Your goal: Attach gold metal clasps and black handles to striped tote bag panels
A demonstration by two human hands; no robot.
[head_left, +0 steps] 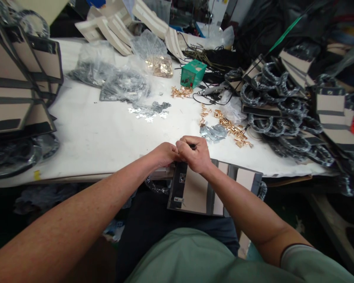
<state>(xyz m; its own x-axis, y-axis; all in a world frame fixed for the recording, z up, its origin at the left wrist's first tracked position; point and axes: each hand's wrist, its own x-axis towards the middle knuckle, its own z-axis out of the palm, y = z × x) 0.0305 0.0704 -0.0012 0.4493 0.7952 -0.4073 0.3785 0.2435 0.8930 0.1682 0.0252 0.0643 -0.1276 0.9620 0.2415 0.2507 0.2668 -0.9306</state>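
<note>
A beige and dark grey bag panel (196, 190) rests across my lap against the table's front edge. My right hand (194, 152) is closed in a fist over the panel's upper left corner, and the dark end of a slim tool (192, 146) shows at its top. The kind of tool is hidden by the fingers. Close against it, my left hand (166, 154) pinches at the same corner; what lies between its fingertips is covered. Near the panel's lower left corner a small metal plate (178, 199) is attached. A plastic-wrapped handle (156, 186) sticks out on the left.
On the white table (106, 133) lie silver clips (214, 133), gold-coloured clips (234, 127) and flat silver pieces (150, 111). Behind them stands a green box (193, 73) with a cable. Wrapped bags are piled right (280, 98) and left (23, 86); plastic bags of parts (125, 84) lie further back.
</note>
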